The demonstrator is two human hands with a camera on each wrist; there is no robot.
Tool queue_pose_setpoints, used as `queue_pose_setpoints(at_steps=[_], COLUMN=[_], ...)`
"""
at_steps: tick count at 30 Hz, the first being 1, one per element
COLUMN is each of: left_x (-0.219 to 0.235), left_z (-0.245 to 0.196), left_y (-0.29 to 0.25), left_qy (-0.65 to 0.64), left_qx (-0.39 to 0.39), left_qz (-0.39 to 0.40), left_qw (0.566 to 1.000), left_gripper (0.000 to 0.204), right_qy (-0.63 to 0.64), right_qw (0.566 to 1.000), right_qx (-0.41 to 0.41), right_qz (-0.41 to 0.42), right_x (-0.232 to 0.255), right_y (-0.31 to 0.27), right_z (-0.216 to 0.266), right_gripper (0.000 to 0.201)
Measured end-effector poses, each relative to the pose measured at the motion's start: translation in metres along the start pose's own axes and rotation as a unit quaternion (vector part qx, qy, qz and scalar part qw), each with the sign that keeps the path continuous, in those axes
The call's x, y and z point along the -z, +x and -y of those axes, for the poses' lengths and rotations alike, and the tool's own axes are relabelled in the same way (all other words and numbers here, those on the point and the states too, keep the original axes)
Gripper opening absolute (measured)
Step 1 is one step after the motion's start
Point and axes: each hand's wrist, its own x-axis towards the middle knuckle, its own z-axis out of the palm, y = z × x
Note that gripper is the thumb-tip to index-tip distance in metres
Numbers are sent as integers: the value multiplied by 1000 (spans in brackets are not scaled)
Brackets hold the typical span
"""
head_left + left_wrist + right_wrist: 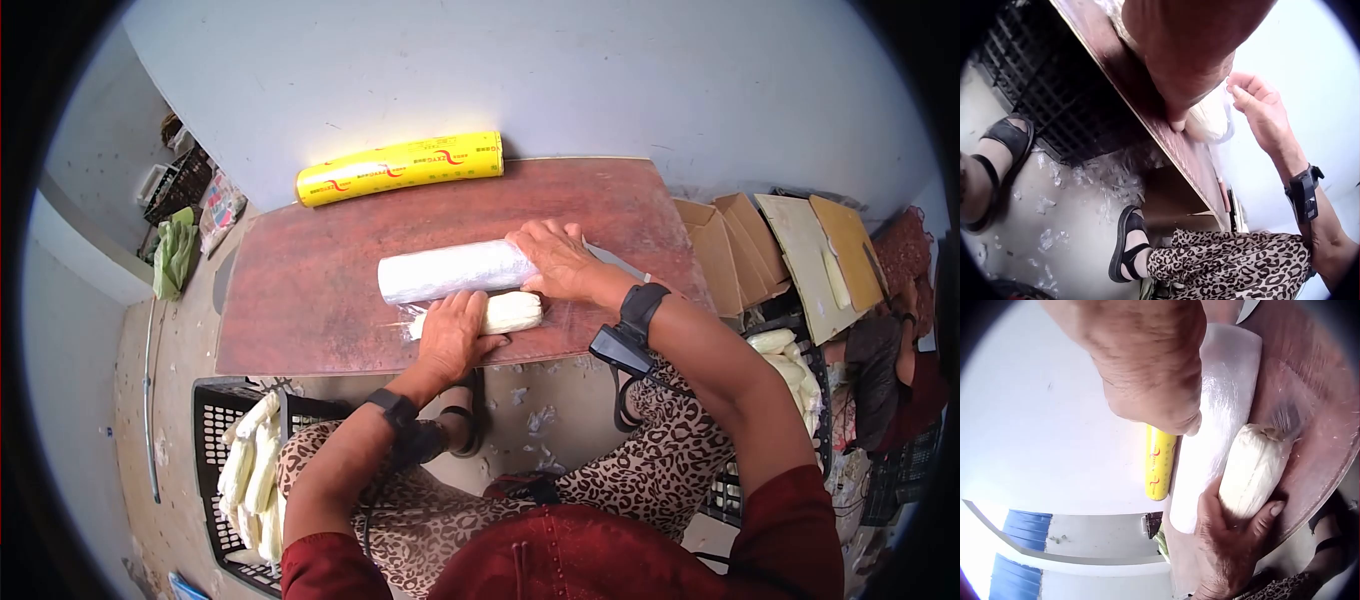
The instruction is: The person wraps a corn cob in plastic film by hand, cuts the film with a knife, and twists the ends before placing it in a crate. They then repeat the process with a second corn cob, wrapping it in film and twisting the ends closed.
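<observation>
My left hand (455, 335) grips an ear of corn (515, 313) in pale husk, lying near the table's front edge. In the right wrist view, its thumb and fingers lie on either side of the ear, whose brownish stub points away. Thin clear film (1285, 415) is wrinkled at that end. Just behind the ear lies a white roll of cling film (450, 272). My right hand (560, 262) holds the roll near its right end, fingers bent and a fingertip at its far edge in the right wrist view. Its palm side shows in the left wrist view.
A yellow printed tube (400, 168) lies along the table's (300, 270) back edge by the wall. A knife (1247, 309) lies right of the roll. Black crates (205, 430) with pale ears stand on both sides. Cardboard boxes (735, 255) stand at right; film scraps litter the floor.
</observation>
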Motion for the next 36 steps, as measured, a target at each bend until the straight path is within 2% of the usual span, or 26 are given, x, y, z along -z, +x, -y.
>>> queue_pose_setpoints(at_steps=[2,6,9,12,15,18,21,22,25,28,31,32,33,35,36], left_x=[0,1,1,2,5,7,7,8,5,8,12,13,13,10,12], left_z=[-1,0,2,0,-1,-1,-1,-2,0,1,-1,-1,0,1,0], left_y=[0,-1,-5,-6,-4,-4,-5,-4,-4,-2,0,0,-1,-1,-1], left_qy=[-10,-9,-18,-18,-26,-33,-36,-31,-19,-25,-38,-41,-35,-25,-27], left_qx=[-3,-9,-15,-16,-10,3,0,-1,-8,-11,-16,-16,-17,-20,-13], left_qz=[-12,10,21,21,31,40,41,45,51,62,69,70,69,67,76], left_qw=[1000,1000,999,999,999,999,999,998,999,998,997,997,997,997,997], left_gripper=[52,52,52,52,51,50,49,49,49,49,48,47,48,48,49], right_qy=[-16,-37,48,68,-40,13,120,138,111,34,7,66,119,219,170], right_qw=[1000,999,997,996,991,995,988,983,987,996,981,996,991,956,979], right_qx=[3,26,-10,-44,-73,-33,11,-7,-34,-13,29,-43,-51,-66,-68], right_qz=[10,16,64,26,-109,-92,98,117,111,-78,-193,-52,27,185,91], right_x=[0,0,7,10,12,15,14,12,8,5,15,23,23,22,14], right_y=[3,7,14,15,19,24,21,19,18,26,25,29,33,37,36], right_z=[-1,-8,-16,-18,-16,-9,2,7,6,-4,-6,-6,-6,-6,-9], right_gripper=[60,67,60,61,53,34,21,16,20,33,44,46,48,52,54])
